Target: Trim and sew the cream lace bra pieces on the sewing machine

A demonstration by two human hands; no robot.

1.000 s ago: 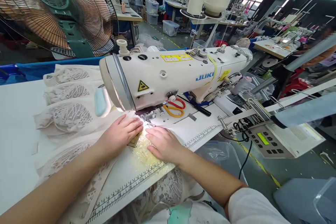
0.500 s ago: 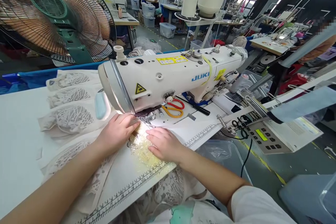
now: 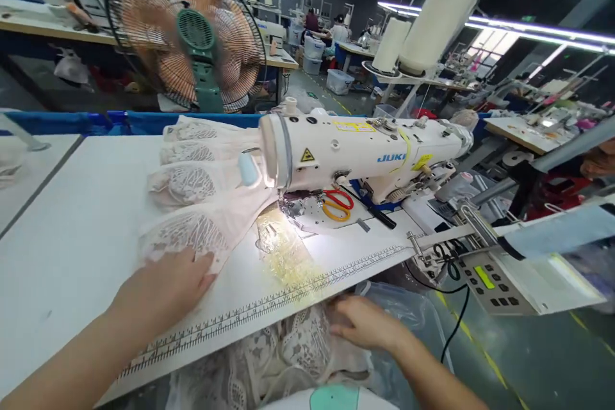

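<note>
My left hand (image 3: 168,285) lies with fingers stretched over the nearest lace cup (image 3: 192,230) of a row of pale lace bra pieces on the table. Below the table's front edge, my right hand (image 3: 368,323) has its fingers curled at the side of a white lace bra (image 3: 307,339) over my lap; its fingertips are partly hidden. A white JUKI sewing machine (image 3: 331,150) stands beyond both hands. Near its needle area, a yellowish strip with clear shiny bits (image 3: 283,253) lies on the table, apart from both hands.
Scissors with red and orange handles (image 3: 339,204) and a black-handled tool (image 3: 379,213) lie by the machine bed. A control panel (image 3: 490,282) is at the right. A fan (image 3: 195,29) stands behind, thread cones (image 3: 442,16) above. A clear plastic bin (image 3: 408,320) sits below.
Both hands have left the yellowish strip by the needle. The left moved back onto the lace cup, the right down below the table edge to the lace bra. The view swung left.
</note>
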